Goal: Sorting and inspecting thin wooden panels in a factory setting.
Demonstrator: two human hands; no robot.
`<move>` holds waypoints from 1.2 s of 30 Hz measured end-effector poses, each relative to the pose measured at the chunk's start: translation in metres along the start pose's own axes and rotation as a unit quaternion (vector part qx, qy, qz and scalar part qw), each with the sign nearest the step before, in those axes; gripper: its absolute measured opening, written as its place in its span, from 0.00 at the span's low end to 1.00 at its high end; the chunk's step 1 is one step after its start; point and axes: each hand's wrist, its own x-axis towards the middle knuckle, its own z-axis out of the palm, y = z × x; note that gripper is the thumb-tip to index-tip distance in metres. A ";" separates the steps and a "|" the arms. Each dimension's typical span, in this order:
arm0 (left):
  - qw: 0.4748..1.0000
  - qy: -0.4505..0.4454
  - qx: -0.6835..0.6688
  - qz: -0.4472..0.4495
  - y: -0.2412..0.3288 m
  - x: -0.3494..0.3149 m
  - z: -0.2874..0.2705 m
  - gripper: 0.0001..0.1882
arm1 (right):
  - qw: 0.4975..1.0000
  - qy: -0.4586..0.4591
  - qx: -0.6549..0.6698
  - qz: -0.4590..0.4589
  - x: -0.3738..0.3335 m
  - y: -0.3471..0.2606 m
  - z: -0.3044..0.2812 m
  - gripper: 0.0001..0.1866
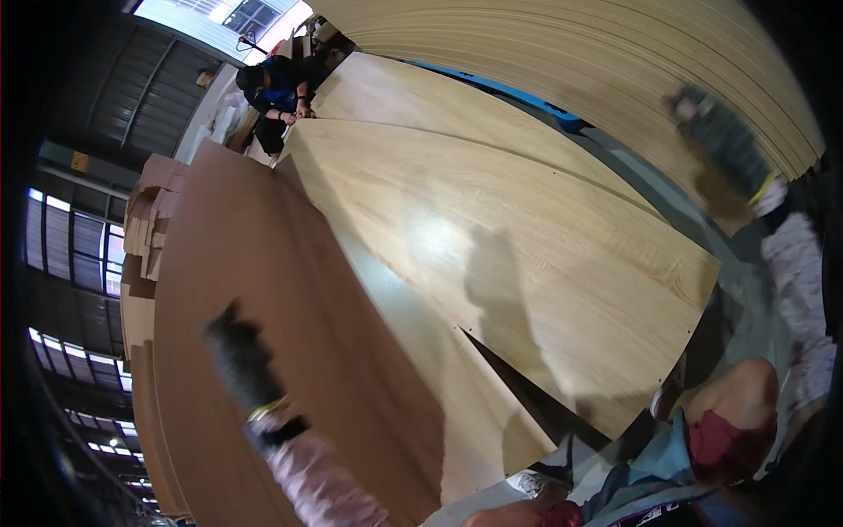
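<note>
My left hand [237, 356], in a dark grey glove, is raised in front of a large reddish-brown board [237, 255]. It is blurred, but its fingers look stretched apart, with nothing visible in them. On the far right my right hand [720, 140], gloved too, is in front of the tall stack of pale boards [562, 53]; whether it touches them I cannot tell, and motion smears its fingers. Between my hands lies a wide light wood-grain panel [527, 228] with small holes along its edges. More light panels [395, 97] lie beside and under it.
At the panel's far end a co-worker [279, 97] in dark clothes bends with both hands at its corner. Cardboard pieces [145, 228] are piled behind the brown board. A blue strip [492, 88] runs under the stack. My bare knees [738, 395] show at the lower right.
</note>
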 end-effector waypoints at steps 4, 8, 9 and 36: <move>0.862 -0.163 0.355 0.323 -0.145 -0.018 0.138 0.13 | 0.989 -0.057 -0.129 -0.038 -0.029 0.107 0.129 0.14; 0.907 -0.239 0.231 0.257 -0.165 -0.068 0.263 0.22 | 0.993 -0.057 -0.085 -0.056 -0.026 0.120 0.177 0.14; 0.902 -0.253 0.241 0.253 -0.164 -0.072 0.277 0.21 | 0.990 -0.056 -0.108 -0.071 -0.020 0.118 0.180 0.15; 0.784 -0.313 0.517 0.142 -0.174 0.035 0.435 0.24 | 0.924 -0.199 -0.325 -0.032 -0.037 0.160 0.171 0.24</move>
